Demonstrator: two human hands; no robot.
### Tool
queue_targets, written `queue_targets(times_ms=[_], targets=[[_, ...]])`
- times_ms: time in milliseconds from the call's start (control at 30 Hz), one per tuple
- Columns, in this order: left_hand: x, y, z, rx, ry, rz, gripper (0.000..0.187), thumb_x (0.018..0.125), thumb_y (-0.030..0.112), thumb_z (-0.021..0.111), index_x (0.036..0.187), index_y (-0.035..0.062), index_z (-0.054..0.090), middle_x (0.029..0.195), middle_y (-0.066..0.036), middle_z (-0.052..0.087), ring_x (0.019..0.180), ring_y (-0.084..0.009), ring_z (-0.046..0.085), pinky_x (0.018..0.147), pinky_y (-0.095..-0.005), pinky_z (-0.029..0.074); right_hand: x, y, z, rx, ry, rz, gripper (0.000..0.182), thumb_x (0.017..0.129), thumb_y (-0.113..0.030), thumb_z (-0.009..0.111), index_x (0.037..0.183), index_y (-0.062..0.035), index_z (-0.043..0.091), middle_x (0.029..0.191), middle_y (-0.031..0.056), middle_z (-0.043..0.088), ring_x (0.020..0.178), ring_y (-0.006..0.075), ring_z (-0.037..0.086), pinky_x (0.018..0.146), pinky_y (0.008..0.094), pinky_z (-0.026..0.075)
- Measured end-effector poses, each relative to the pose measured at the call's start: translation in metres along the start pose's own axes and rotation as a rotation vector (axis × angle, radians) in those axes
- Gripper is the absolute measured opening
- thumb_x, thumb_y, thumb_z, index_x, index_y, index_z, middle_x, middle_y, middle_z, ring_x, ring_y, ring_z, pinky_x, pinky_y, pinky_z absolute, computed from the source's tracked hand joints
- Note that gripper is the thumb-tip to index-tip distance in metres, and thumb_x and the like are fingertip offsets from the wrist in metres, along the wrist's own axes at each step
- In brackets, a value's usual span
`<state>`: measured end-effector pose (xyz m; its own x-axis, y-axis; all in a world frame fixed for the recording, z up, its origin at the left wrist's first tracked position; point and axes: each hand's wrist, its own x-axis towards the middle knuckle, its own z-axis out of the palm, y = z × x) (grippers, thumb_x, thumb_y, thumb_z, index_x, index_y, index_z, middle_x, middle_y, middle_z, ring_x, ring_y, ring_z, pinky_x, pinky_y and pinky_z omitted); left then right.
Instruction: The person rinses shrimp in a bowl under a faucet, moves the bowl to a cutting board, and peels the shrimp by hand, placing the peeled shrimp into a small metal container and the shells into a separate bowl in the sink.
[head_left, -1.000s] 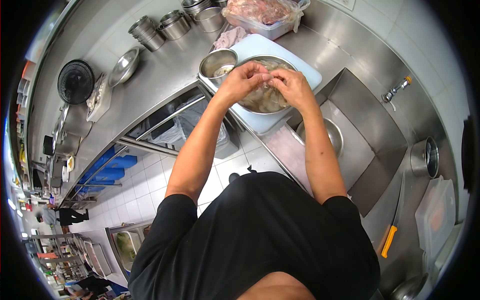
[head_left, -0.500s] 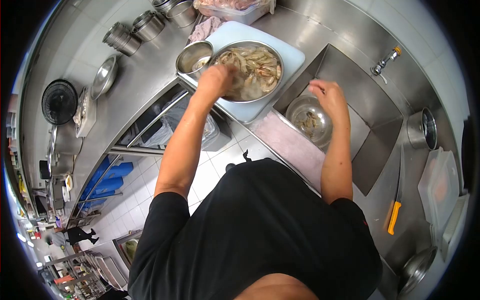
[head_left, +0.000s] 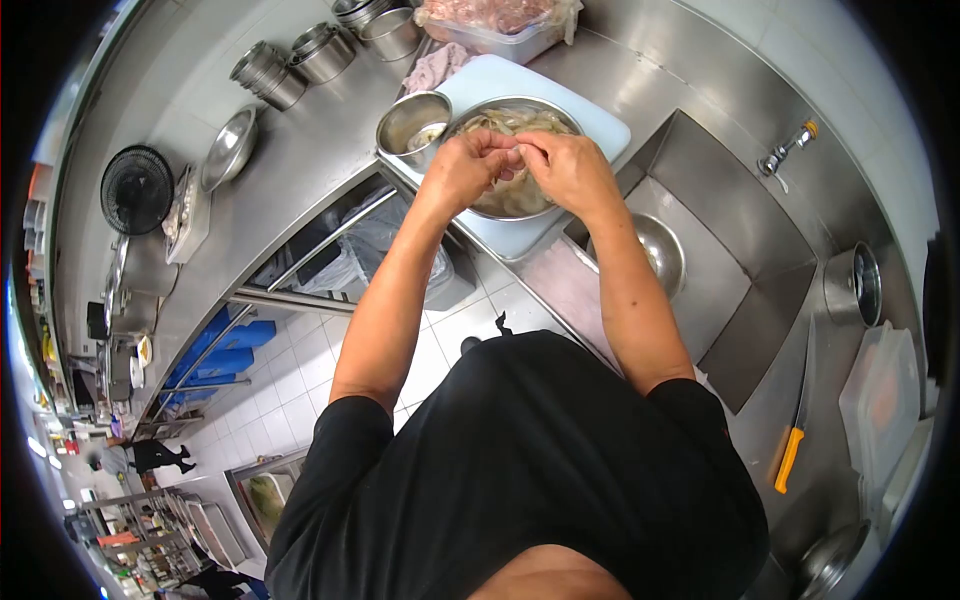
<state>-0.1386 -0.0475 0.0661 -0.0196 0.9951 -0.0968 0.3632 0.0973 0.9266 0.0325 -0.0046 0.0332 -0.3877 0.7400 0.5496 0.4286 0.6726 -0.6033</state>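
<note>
Over a large metal bowl of raw shrimp in water, both my hands are brought together. My left hand is closed in a pinch, its fingertips touching those of my right hand, which is pinched too. Between them is a small pale piece that looks like a shrimp, mostly hidden by the fingers. A smaller metal bowl with a few pale pieces inside stands just left of my left hand. Both bowls are on a light blue cutting board. Below my right forearm, a metal bowl sits in the sink, partly covered.
The sink lies to the right, with a tap behind it. A yellow-handled knife rests on the right counter near a metal pot. A plastic tub of meat stands at the back. A pink cloth lies beside the board.
My right hand has moved left from above the sink bowl to meet my left hand. My left hand has lifted a little from the shrimp. The view has shifted slightly.
</note>
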Motion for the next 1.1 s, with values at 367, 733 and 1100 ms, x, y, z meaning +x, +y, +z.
queue_targets(times_ms=[367,733,1100], targets=[[-0.006,0.009,-0.004,0.32,0.093,0.155,0.022,0.087,0.021,0.068,0.101,0.0047,0.071,0.083,-0.011,0.071,0.076,-0.0177,0.066,0.071,-0.0315,0.051,-0.004,-0.006,0.006,-0.068,-0.028,0.039,0.023,0.085,-0.016,0.058,0.102,-0.0044,0.068,0.079,0.0197,0.065,0.07,0.0351,0.065,0.064,0.0422,0.051],[-0.002,-0.005,-0.007,-0.035,-0.07,0.146,0.021,0.09,0.018,0.066,0.104,0.0018,0.068,0.09,-0.005,0.07,0.083,-0.0136,0.064,0.074,-0.0281,0.05,-0.006,0.012,0.005,0.584,-0.177,0.326,0.025,0.096,-0.015,0.051,0.11,-0.0024,0.067,0.079,0.0012,0.067,0.061,0.006,0.052,0.058,0.0236,0.046],[-0.009,-0.009,-0.006,0.193,0.024,0.27,0.021,0.09,0.016,0.069,0.104,0.0028,0.061,0.091,-0.002,0.067,0.08,-0.0091,0.059,0.068,-0.0252,0.046,-0.003,0.004,-0.003,0.507,-0.243,0.356,0.021,0.095,-0.011,0.052,0.108,-0.0005,0.065,0.081,0.0007,0.067,0.067,0.0061,0.058,0.06,0.0237,0.047]])
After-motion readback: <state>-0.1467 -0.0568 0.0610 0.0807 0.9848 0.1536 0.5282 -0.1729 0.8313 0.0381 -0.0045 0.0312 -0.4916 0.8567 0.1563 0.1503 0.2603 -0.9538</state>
